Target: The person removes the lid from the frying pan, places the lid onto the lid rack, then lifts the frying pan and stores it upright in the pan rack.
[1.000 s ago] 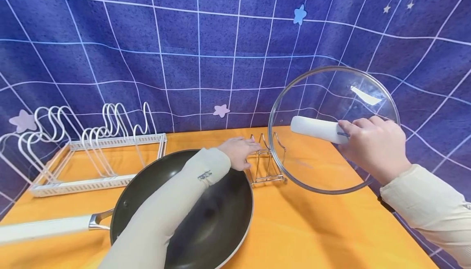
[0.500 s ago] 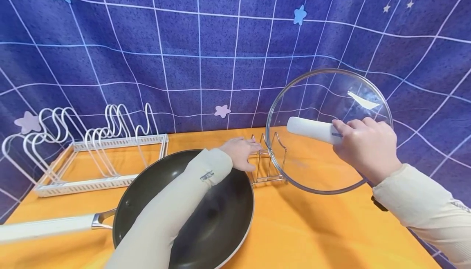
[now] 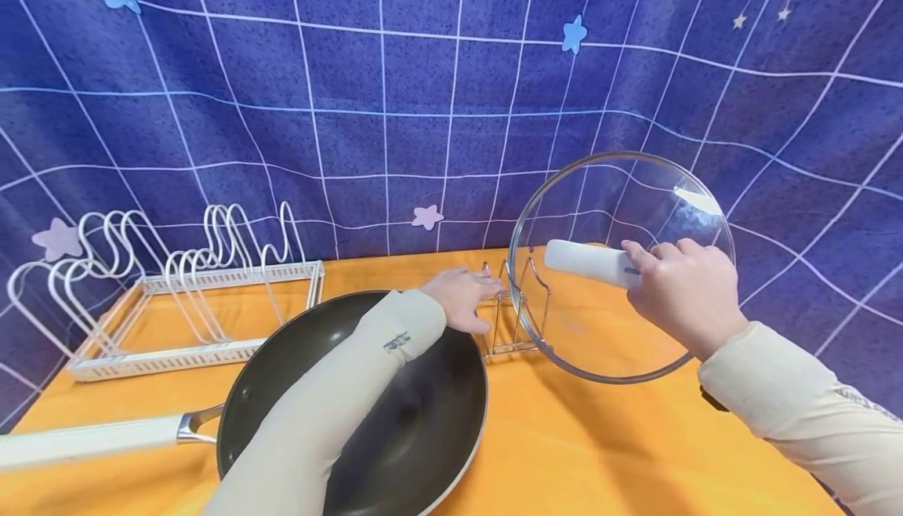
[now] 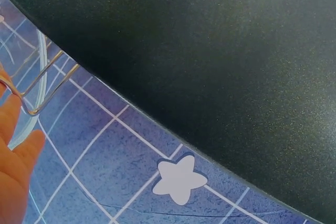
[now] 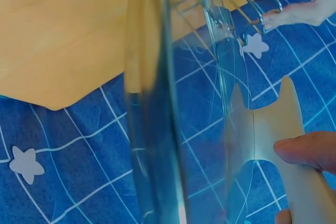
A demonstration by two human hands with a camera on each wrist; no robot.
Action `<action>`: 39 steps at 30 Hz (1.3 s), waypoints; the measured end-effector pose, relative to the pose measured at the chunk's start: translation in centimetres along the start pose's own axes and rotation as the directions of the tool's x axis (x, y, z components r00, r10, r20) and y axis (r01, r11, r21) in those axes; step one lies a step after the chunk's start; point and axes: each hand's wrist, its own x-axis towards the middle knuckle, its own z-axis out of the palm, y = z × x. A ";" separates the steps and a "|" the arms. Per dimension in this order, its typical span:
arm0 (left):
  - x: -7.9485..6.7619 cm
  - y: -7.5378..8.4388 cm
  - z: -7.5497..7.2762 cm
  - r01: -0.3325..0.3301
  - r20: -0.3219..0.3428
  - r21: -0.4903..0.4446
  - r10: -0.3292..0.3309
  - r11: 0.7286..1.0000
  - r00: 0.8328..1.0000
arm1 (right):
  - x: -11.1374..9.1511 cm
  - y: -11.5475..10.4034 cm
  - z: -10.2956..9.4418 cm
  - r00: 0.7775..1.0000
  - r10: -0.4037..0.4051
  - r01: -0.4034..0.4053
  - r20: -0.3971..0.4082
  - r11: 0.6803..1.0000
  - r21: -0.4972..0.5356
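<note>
My right hand [image 3: 687, 292] grips the white handle [image 3: 589, 261] of a large round glass pan lid [image 3: 614, 336], held upright. In the right wrist view the lid [image 5: 152, 129] stands edge-on, and my thumb lies along the handle [image 5: 275, 140]. The lid's left rim overlaps a small metal wire rack [image 3: 518, 343] in the head view. My left hand [image 3: 462, 296] reaches over a dark wok [image 3: 416, 398], its fingers extended and touching the rack's near wires. In the left wrist view its thumb stands apart from a wire loop [image 4: 32, 111].
The wok's white handle [image 3: 92, 441] points left. Behind it stands a white rack [image 3: 176, 355] with curved wire dividers. An orange cloth [image 3: 592, 453] covers the table, and a blue gridded curtain [image 3: 423, 139] hangs behind.
My right hand has brought the lid slightly left and down, its rim overlapping more of the wire rack. The left hand stays at the rack.
</note>
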 end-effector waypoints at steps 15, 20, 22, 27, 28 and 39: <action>0.2 -0.2 0.4 0.004 0.001 -0.013 -0.004 1.000 1.000 | -0.2 -0.4 0.6 0.990 0.030 -0.031 0.135 1.000 0.001; 0.3 -0.3 0.5 -0.005 -0.001 -0.024 0.005 1.000 1.000 | -0.2 -0.1 0.8 0.987 0.033 -0.033 0.157 0.999 -0.002; 0.4 -0.4 0.5 -0.008 -0.008 -0.028 0.008 1.000 1.000 | -0.1 0.0 0.8 0.986 0.034 -0.035 0.166 0.999 0.003; 0.4 -0.6 0.7 0.000 -0.012 -0.043 -0.001 0.999 1.000 | 0.2 0.1 0.9 0.974 0.063 -0.068 0.216 0.998 0.015; 0.4 -0.5 0.7 0.004 -0.010 -0.041 -0.004 0.999 1.000 | 0.3 0.1 0.9 0.972 0.071 -0.077 0.225 0.997 0.016; 0.3 -0.4 0.4 0.008 -0.002 -0.045 -0.008 0.999 1.000 | 0.9 0.1 1.1 0.962 0.099 -0.108 0.256 0.994 0.021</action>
